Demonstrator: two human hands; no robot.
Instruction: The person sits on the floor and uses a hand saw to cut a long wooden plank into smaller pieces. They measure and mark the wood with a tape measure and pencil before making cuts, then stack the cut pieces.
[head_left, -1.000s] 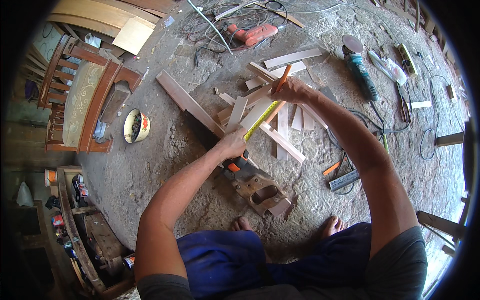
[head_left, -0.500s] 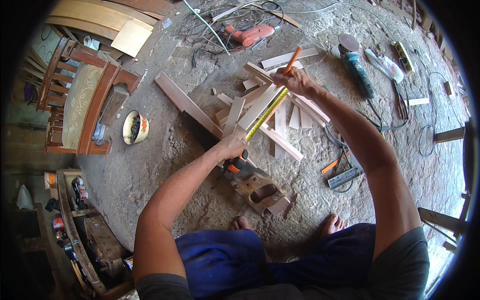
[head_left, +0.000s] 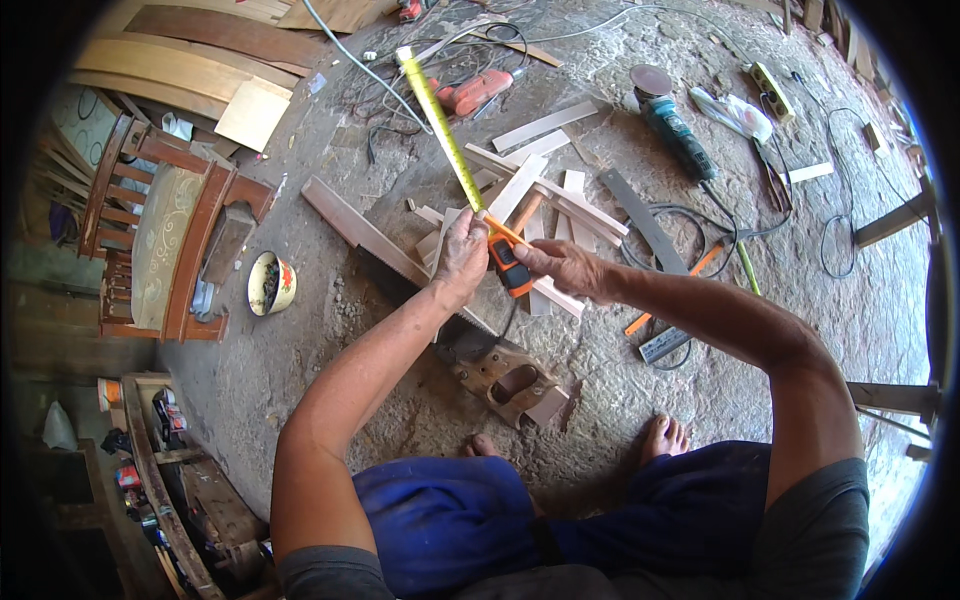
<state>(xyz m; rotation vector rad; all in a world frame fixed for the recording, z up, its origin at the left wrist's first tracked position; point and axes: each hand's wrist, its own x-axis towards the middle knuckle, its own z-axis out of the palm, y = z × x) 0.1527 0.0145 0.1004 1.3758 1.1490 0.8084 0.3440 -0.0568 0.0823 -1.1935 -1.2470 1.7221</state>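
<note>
My left hand (head_left: 462,258) is closed on a black-and-orange tape measure (head_left: 513,275). Its yellow blade (head_left: 440,115) sticks out, slanting up and away to the left over the floor. Close beside it, my right hand (head_left: 568,266) pinches an orange pencil (head_left: 505,230), whose tip end lies across the tape near my left fingertips. Beneath both hands is a loose pile of pale wooden strips (head_left: 520,190), partly covered by hands and tape. A handsaw with a wooden handle (head_left: 512,382) lies nearer my feet, its dark blade running under my left forearm toward a long board (head_left: 340,215).
To the right lie a teal angle grinder (head_left: 675,135), a power strip (head_left: 772,92), a dark metal square (head_left: 645,220) and cords. A red power tool (head_left: 478,92) sits at the back. An enamel bowl (head_left: 272,284) and a carved wooden furniture piece (head_left: 180,230) stand left.
The tape was stretched along a wooden strip between my hands. Now its blade is off the strip and points up-left, and my right hand has come back beside my left with the pencil.
</note>
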